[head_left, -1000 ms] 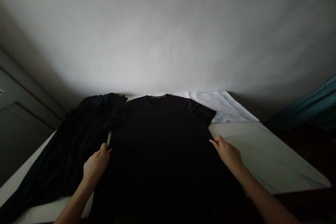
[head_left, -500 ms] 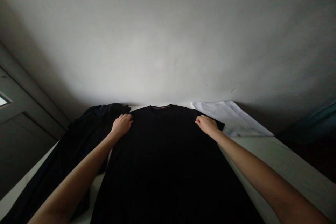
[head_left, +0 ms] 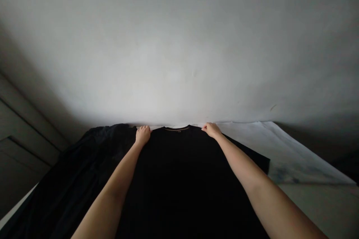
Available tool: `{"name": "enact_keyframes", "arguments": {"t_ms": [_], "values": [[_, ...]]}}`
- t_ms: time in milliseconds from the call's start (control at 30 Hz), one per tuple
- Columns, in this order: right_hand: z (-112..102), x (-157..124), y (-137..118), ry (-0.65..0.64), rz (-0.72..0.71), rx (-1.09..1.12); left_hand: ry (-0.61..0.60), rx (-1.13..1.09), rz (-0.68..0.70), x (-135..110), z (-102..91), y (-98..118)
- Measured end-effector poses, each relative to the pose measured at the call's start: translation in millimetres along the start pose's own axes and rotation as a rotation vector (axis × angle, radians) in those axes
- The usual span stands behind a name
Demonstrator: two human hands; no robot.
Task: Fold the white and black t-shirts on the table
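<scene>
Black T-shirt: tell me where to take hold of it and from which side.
Probably best at the shoulders of the black T-shirt, either side of the collar, where the left hand and right hand rest. Come from the near side, over its body: it lies flat and spread, with the collar at the far edge, close to the wall.

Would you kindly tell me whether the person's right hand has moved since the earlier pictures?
Yes: the right hand has moved forward toward the wall, and now rests on the black T-shirt beside its collar.
</scene>
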State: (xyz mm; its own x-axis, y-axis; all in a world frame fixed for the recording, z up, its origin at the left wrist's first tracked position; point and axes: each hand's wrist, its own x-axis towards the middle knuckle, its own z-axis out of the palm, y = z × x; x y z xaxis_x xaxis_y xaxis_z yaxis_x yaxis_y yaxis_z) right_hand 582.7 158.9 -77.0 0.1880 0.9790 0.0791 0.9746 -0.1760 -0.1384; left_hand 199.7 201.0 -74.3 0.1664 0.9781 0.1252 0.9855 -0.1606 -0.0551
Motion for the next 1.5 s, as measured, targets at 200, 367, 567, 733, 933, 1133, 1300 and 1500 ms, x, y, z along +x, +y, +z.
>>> {"name": "enact_keyframes", "arguments": {"t_ms": [200,367,567,733,933,1133,1300,1500], "values": [[2,10,6,0.057,-0.032,-0.007,-0.038,-0.007,0.043,16,5.3,-6],[2,-7,-14,0.114,0.021,-0.04,-0.021,0.001,0.096,20,-6.2,-2],[18,-51,-77,0.091,-0.039,0.023,0.137,-0.03,0.133,-22,-5.3,59],[28,-70,-75,-0.139,-0.076,0.063,0.011,-0.125,0.115,-64,14.1,78],[2,-81,-30,-0.143,0.026,0.012,-0.123,-0.078,0.054,-80,-3.2,30],[3,-145,-116,-0.015,-0.1,0.103,0.0,-0.098,0.137,-146,-12.0,105],[22,-213,-141,-0.016,-0.209,0.156,-0.012,-0.112,0.236,-204,-9.3,106],[5,-251,-39,-0.036,-0.125,0.022,-0.017,-0.015,0.171,-248,-8.5,-19]]}}
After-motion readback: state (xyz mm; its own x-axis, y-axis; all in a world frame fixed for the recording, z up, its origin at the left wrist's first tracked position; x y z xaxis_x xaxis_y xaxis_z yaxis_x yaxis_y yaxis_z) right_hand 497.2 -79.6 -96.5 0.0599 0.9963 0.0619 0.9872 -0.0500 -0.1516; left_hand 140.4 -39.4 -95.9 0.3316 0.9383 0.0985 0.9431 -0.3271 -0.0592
